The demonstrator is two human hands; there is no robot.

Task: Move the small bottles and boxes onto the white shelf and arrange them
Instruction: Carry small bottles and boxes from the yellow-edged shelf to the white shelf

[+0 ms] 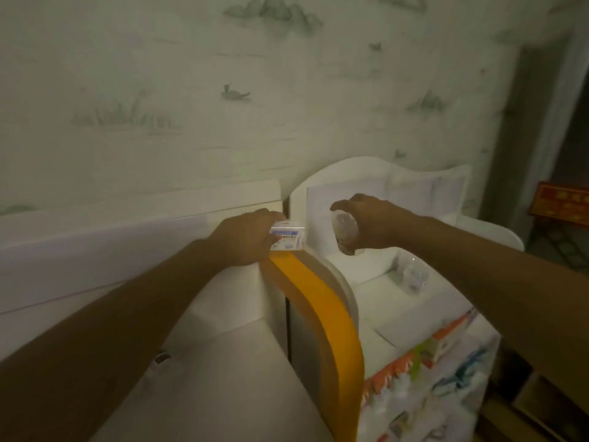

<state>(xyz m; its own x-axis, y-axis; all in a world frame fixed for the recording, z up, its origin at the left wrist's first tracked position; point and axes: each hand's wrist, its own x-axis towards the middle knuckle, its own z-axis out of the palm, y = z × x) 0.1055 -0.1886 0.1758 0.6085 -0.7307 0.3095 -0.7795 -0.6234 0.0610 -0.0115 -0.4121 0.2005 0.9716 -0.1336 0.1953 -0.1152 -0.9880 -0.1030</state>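
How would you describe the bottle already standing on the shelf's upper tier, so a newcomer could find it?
Start at the white shelf with the orange-edged side panel against the wall. On its upper tier, below the right hand, stands a small clear bottle. Unlike the similar bottle in that hand's grip, it stands alone and untouched, well above the colourful boxes lower down.

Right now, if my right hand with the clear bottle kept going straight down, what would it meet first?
Probably the top tier of the white shelf, just below the small clear plastic bottle that the right hand grips. Another clear bottle stands farther right, likely off that line, though depth is hard to judge.
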